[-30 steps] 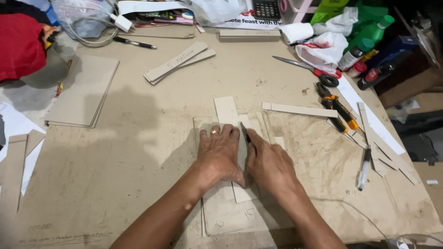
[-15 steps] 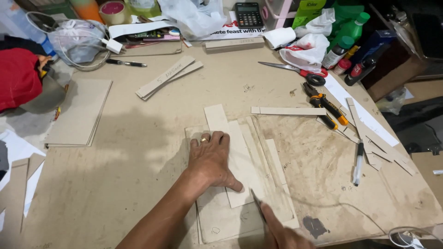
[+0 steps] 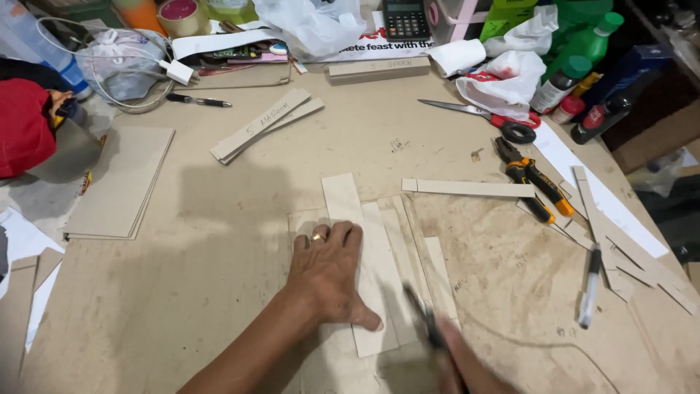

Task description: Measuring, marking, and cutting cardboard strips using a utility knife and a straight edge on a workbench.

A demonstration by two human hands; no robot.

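In the head view, the left hand [image 3: 327, 273] is laid flat, palm down, fingers spread and open, on a pale strip [image 3: 362, 270] that runs away from the person. A ring is worn on one finger. The strip is pressed onto a board [image 3: 310, 222] lying flat on the table [image 3: 219, 292], near its middle; more narrow strips are lined up just beside it on the right.

The right hand [image 3: 467, 361] is seen blurred at the bottom edge, right of the left hand. A thin dark blade [image 3: 421, 314] is seen at it, its tip set against the strips, but how the fingers are closed cannot be told through the blur.

Further right, a loose strip [image 3: 467, 187] is laid crosswise, with pliers [image 3: 529, 179] touching its end and scissors [image 3: 485, 117] beyond. A marker [image 3: 589, 284] is placed among offcuts near the right edge. A stack of boards [image 3: 120, 182] is set at the left, well apart from the hands, and labelled strips [image 3: 266, 124] are placed behind it. A calculator [image 3: 405, 18] is stood at the far edge.
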